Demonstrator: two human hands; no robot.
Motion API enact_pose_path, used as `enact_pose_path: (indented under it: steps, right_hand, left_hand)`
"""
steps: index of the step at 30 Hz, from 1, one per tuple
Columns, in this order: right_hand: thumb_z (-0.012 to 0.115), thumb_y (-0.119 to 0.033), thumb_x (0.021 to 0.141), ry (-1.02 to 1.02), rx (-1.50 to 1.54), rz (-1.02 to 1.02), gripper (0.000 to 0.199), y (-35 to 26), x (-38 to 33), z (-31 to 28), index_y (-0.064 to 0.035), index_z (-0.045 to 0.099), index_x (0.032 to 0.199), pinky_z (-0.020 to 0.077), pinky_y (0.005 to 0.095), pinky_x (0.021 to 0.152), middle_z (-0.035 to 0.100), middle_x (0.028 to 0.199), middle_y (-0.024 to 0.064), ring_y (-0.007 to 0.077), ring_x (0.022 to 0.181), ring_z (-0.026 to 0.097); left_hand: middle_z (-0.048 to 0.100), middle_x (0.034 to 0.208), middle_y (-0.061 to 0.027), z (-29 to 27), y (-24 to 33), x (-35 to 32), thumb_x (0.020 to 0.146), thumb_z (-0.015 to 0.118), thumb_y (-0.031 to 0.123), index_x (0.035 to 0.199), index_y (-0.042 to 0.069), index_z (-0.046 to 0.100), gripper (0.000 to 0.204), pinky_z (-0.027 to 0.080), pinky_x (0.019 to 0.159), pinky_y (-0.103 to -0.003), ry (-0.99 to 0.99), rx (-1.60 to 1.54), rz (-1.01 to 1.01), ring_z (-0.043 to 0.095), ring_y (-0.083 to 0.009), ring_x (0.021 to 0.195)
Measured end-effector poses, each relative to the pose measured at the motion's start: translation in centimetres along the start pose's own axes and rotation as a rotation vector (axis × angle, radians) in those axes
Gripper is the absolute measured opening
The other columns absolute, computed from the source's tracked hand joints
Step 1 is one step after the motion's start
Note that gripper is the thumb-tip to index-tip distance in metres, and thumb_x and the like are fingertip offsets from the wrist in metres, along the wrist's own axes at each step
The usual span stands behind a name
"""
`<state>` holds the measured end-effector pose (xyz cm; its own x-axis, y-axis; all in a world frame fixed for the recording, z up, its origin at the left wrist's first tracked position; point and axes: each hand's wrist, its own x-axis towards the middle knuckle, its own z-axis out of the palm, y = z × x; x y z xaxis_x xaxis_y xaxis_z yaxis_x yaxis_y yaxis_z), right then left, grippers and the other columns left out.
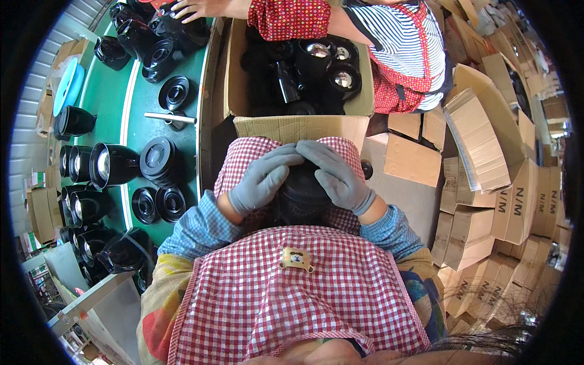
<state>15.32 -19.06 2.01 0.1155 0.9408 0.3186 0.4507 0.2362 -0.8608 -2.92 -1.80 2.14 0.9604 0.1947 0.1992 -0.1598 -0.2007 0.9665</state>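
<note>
In my lap, on the checked apron, rests a black round vessel (pixel 301 193), shiny lower down and darker on top. My gloved left hand (pixel 261 176) curves over its left side. From the right, my gloved right hand (pixel 337 173) does the same, its thumb pressing on the top. Both sets of fingertips meet at the far edge, closed around the vessel and covering much of it. A small dark knob or handle end (pixel 366 170) shows just beyond my right hand; whether it belongs to the vessel I cannot tell.
Ahead stands an open carton (pixel 304 126) holding black vessels with silvery insides. Across it reaches a co-worker's arm (pixel 289 21) toward the green table (pixel 155 222), where more vessels and round black parts (pixel 159 159) stand. Cardboard boxes (pixel 480 143) crowd the right side.
</note>
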Motion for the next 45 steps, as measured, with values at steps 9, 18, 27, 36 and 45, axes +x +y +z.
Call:
enact_pose_path:
  steps: [9,18,27,36,45]
  right_hand:
    - [0.045,-0.026,0.108,-0.006,0.16,0.133,0.049,0.0,-0.4,0.3,-0.0036,0.046,0.151,0.0323,0.0396,0.121,0.051,0.151,0.0177,0.0306,0.143,0.045]
    - [0.065,-0.076,0.076,-0.246,-0.451,-0.14,0.116,-0.4,1.3,-4.8,-0.0084,0.025,0.161,0.016,0.0554,0.124,0.025,0.164,0.0226,0.0443,0.151,0.025]
    - [0.059,-0.062,0.089,-0.464,-0.602,-0.264,0.079,-2.1,4.5,1.9,-0.0228,0.043,0.156,0.0034,0.0611,0.124,0.023,0.168,0.0144,0.0402,0.156,0.012]
    - [0.077,-0.071,0.057,-0.649,-0.461,-0.157,0.113,2.2,4.0,-4.1,-0.0255,0.044,0.155,0.0149,0.0646,0.123,0.027,0.165,0.0174,0.0468,0.153,0.015]
    - [0.045,-0.064,0.096,-0.51,-0.509,-0.019,0.071,-3.4,4.6,1.5,-0.0234,0.046,0.154,-0.0017,0.07,0.119,0.023,0.168,0.0182,0.0409,0.156,0.011]
  left_hand:
    - [0.06,0.138,-0.0231,-1.0,1.2,-0.1,0.108,0.044,0.029,0.128,-0.004,0.064,0.043,0.041,0.114,-0.044,-0.115,0.243,0.044,0.053,-0.0384,0.135]
    - [0.063,0.134,-0.0139,-3.6,1.4,8.2,0.103,0.053,0.017,0.126,0.001,0.066,0.03,0.046,0.109,-0.038,-0.605,0.395,-0.267,0.062,-0.0279,0.122]
    - [0.06,0.138,-0.0173,0.1,-7.5,13.9,0.105,0.051,0.031,0.14,0.005,0.056,0.044,0.049,0.107,-0.039,-0.936,0.161,-0.111,0.057,-0.0224,0.131]
    - [0.055,0.143,-0.0117,-1.7,-6.9,8.4,0.096,0.066,0.02,0.141,0.013,0.056,0.046,0.045,0.114,-0.043,-0.669,0.113,0.132,0.053,-0.0281,0.135]
    - [0.071,0.114,-0.0142,-0.6,-2.7,13.2,0.093,0.069,0.029,0.126,0.006,0.067,0.04,0.052,0.098,-0.041,-0.663,0.241,-0.492,0.066,-0.0314,0.11]
